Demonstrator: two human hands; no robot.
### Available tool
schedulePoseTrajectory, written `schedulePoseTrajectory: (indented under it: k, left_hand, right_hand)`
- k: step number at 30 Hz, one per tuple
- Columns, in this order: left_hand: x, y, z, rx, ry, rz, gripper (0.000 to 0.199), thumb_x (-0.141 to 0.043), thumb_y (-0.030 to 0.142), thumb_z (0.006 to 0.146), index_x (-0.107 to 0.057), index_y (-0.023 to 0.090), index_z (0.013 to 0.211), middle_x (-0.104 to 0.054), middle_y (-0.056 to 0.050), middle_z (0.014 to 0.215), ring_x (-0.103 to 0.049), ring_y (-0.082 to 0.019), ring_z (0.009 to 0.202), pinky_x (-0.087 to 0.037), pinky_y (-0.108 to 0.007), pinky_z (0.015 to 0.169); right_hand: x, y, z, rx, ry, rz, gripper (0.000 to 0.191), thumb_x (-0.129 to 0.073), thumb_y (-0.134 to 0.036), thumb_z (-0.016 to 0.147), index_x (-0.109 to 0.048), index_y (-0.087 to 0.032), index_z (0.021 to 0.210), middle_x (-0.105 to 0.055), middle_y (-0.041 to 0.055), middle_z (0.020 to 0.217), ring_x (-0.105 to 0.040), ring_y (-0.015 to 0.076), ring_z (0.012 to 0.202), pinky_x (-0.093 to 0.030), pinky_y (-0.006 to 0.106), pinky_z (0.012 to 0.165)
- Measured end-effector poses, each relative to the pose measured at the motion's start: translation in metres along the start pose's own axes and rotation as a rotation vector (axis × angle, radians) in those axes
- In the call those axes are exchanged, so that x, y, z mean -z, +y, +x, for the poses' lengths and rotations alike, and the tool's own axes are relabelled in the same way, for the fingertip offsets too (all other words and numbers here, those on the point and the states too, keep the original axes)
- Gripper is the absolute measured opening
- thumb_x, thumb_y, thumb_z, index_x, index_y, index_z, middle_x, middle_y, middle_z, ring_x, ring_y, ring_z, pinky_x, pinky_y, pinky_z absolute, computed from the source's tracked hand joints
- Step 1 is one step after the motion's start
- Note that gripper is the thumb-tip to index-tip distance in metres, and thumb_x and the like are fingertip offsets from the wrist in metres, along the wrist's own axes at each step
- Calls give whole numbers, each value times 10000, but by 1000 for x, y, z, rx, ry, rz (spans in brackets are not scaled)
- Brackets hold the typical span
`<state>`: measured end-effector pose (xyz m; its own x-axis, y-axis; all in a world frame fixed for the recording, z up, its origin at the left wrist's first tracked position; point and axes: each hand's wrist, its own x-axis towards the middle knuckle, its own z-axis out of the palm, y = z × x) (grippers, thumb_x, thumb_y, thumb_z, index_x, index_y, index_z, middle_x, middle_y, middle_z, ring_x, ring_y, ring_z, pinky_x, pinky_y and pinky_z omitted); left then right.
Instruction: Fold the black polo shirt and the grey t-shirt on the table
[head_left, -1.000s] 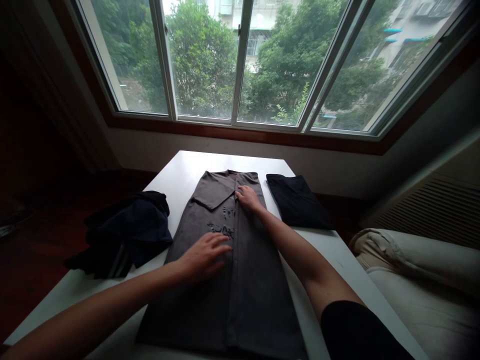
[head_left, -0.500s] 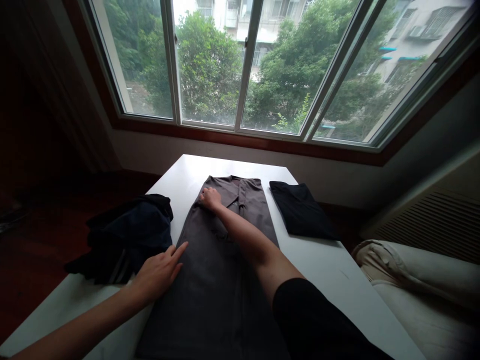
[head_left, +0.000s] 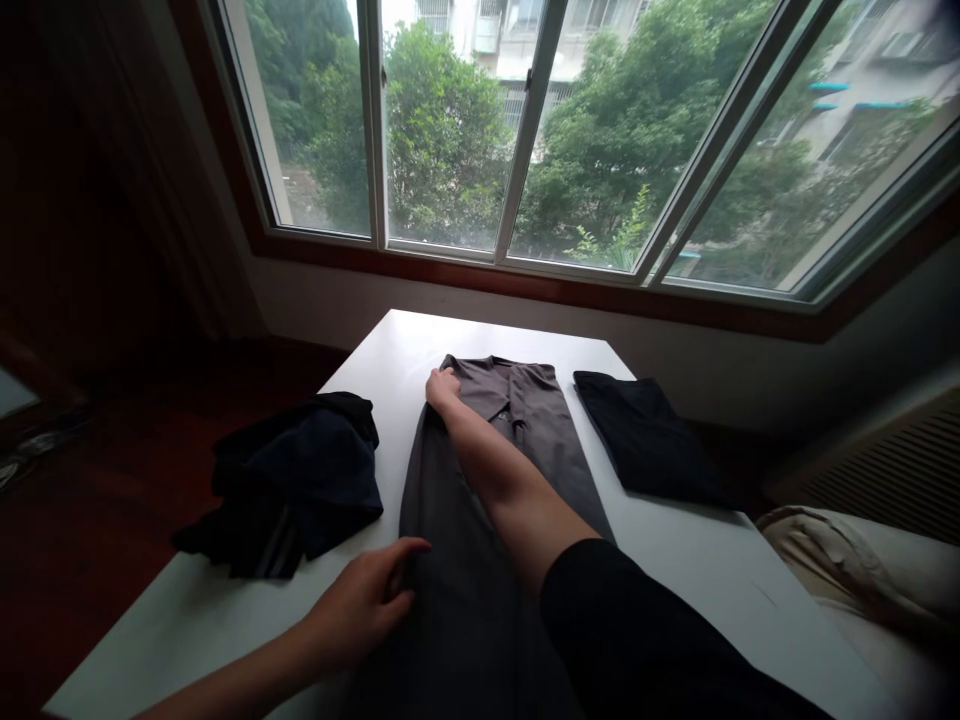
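Observation:
A dark grey garment (head_left: 480,560) lies lengthwise on the white table (head_left: 675,560), its far end toward the window. Reaching across it, my right hand (head_left: 444,386) has its fingers closed on the garment's far left corner. Nearer to me, my left hand (head_left: 375,592) is at the garment's left edge, thumb and forefinger apart, the other fingers curled; it holds nothing that I can make out.
A crumpled pile of dark clothes (head_left: 307,480) lies on the table's left side. A folded black garment (head_left: 645,435) is at the right edge. Beyond the table is a window (head_left: 510,140); a light-coloured padded item (head_left: 870,570) sits at the lower right.
The view has shifted, so the table appears further right. My left hand has slid nearer to me along the garment's edge. My right hand now grips the corner, where it lay on the cloth before.

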<state>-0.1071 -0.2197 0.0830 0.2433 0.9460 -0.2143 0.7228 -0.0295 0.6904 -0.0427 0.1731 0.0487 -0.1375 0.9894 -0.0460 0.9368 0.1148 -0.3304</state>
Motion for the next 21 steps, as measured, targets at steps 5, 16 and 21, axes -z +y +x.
schedulePoseTrajectory:
  k: [5, 16, 21]
  left_hand:
    - [2, -6, -18, 31, -30, 303, 656, -532, 252, 937, -430, 250, 1584, -699, -116, 1304, -666, -305, 1169, -493, -433, 1023]
    - [-6, 31, -15, -182, -20, 102, 513, -535, 186, 923, -578, 294, 1423, -695, -34, 1354, -670, -242, 1210, -504, -367, 1064]
    - [-16, 65, -10, -305, -143, 208, 587, -527, 114, 869, -551, 290, 1429, -693, -43, 1198, -697, -223, 1031, -553, -333, 920]
  right_hand:
    - [1, 22, 20, -21, 1, 37, 470, -489, -286, 1021, -526, -85, 1444, -503, 305, 1409, -637, 346, 1197, -548, 505, 976]
    - [15, 57, 27, 98, 39, 454, 316, -522, -119, 899, -710, -109, 1153, -692, 112, 1194, -630, 208, 1112, -479, 322, 1042]
    - [37, 94, 23, 55, 134, 874, 414, -568, -188, 868, -680, -112, 1260, -718, 59, 952, -643, 173, 837, -558, 277, 801]
